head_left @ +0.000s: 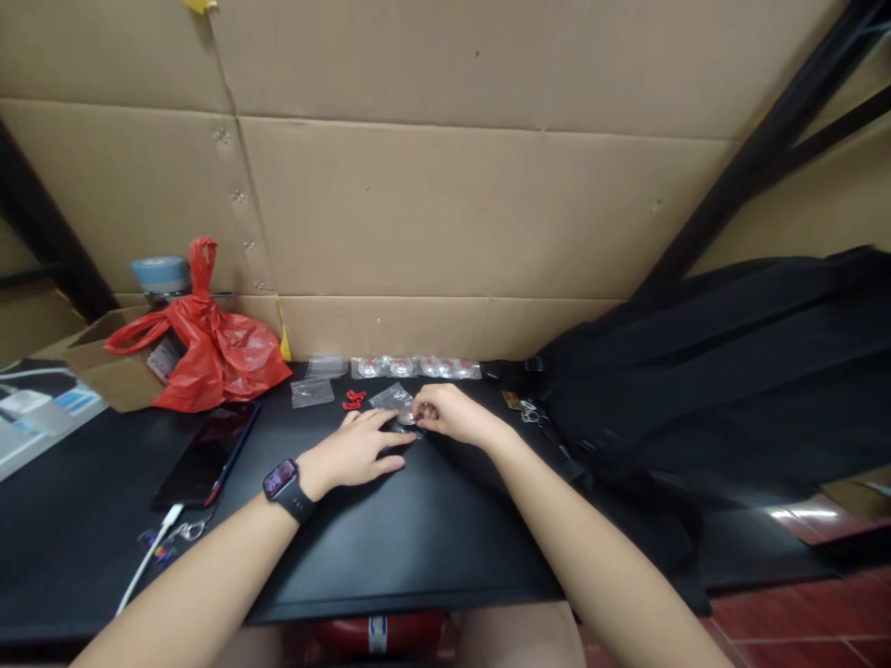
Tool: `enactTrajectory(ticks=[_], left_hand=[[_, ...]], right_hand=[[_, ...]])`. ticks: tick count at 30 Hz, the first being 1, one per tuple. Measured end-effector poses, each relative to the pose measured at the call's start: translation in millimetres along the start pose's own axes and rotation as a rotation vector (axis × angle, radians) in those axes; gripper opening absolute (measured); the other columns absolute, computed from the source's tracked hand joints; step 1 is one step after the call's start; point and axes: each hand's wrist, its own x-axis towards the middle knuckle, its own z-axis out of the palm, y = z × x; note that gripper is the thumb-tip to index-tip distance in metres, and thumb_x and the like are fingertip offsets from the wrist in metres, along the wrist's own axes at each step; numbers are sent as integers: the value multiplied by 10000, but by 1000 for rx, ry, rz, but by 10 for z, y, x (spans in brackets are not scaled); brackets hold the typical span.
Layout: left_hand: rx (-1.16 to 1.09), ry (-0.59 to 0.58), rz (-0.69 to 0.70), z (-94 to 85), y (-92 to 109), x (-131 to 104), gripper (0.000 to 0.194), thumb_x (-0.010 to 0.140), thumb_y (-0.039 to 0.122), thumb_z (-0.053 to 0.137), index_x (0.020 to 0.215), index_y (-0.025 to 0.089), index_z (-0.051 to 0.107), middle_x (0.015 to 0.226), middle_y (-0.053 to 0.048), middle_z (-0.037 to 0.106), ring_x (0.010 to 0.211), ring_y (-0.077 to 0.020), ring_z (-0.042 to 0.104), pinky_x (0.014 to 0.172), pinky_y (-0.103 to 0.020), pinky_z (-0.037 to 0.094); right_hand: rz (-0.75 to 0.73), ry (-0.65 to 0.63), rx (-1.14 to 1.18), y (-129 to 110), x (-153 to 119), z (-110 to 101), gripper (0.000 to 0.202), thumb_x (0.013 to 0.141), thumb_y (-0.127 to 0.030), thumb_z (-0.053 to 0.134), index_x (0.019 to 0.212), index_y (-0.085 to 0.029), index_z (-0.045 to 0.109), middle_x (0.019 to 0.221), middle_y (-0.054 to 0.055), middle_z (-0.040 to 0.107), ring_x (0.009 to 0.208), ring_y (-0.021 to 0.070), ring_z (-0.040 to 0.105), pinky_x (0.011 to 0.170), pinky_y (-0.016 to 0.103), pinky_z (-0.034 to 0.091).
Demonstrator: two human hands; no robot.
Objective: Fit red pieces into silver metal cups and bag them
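Note:
My left hand (368,441) lies flat with its fingers spread on the black tabletop, fingertips at the edge of a small clear plastic bag (391,397). A dark smartwatch (281,479) is on that wrist. My right hand (438,413) is closed in a pinch beside a small round silvery piece (406,418) between the two hands. What its fingertips hold is too small and hidden to make out. Red cords (354,400) lie just left of the bag. Behind my hands stands a row of round silvery items in clear packets (400,367).
At the left are a phone (209,455) with a white cable (149,558), a red plastic bag (215,348) by a cardboard box (115,366), and a power strip (45,422). A black backpack (724,371) fills the right. Flat clear bags (313,392) lie near the cardboard wall (445,213).

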Motion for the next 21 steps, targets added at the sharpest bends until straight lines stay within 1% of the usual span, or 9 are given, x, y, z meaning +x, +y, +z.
enactTrajectory(ticks=[3, 6, 8, 11, 13, 17, 19, 21], left_hand=[[-22, 16, 10, -1, -4, -3, 408, 945, 433, 553, 1350, 392, 572, 1527, -99, 422, 1388, -325, 403, 1097, -555, 334], [-31, -1, 2, -4, 4, -5, 404, 948, 423, 550, 1349, 387, 574, 1543, -107, 399, 1410, -322, 379, 1101, -557, 326], [-38, 3, 6, -3, 5, -6, 400, 948, 419, 549, 1346, 385, 577, 1549, -105, 391, 1418, -318, 368, 1104, -548, 323], [-52, 10, 16, -2, -7, -4, 398, 944, 418, 556, 1339, 375, 585, 1559, -97, 374, 1418, -313, 368, 1103, -523, 329], [-71, 10, 24, -8, -20, -1, 380, 944, 414, 557, 1318, 367, 602, 1537, -88, 403, 1398, -301, 397, 1096, -499, 340], [-140, 10, 40, -31, -39, 10, 334, 935, 413, 571, 1256, 349, 634, 1391, -61, 527, 1286, -255, 507, 1065, -447, 371], [-162, 16, 51, -39, -42, 14, 319, 923, 408, 590, 1229, 336, 645, 1344, -57, 547, 1255, -245, 526, 1057, -431, 374], [-169, 27, 65, -47, -41, 18, 297, 919, 399, 597, 1199, 324, 659, 1298, -53, 569, 1241, -239, 532, 1054, -414, 371]], right_hand=[[11, 84, -38, 68, 51, 68, 188, 712, -84, 778, 813, -164, 641, 808, 0, 602, 664, 118, 572, 641, 220, 432], [40, 145, -131, 100, 99, 118, 238, 705, -148, 820, 838, -183, 626, 843, -1, 614, 753, 139, 571, 683, 230, 402], [99, 165, -177, 87, 122, 142, 242, 718, -189, 821, 851, -197, 619, 860, -1, 628, 780, 147, 571, 675, 230, 377], [175, 166, -196, 32, 140, 170, 215, 766, -234, 785, 885, -212, 606, 869, -1, 645, 748, 141, 563, 625, 225, 335], [169, 155, -185, -10, 141, 184, 173, 803, -213, 734, 910, -214, 599, 868, -1, 647, 739, 137, 562, 615, 221, 327], [75, 126, -173, -76, 139, 210, 170, 831, -184, 674, 977, -211, 589, 889, 9, 651, 773, 143, 580, 640, 223, 353], [78, 131, -216, -99, 152, 229, 172, 848, -204, 663, 1002, -210, 588, 905, 22, 662, 786, 155, 592, 644, 233, 358], [119, 147, -282, -121, 173, 250, 158, 864, -216, 652, 1009, -209, 591, 917, 38, 672, 797, 170, 601, 655, 248, 367]])
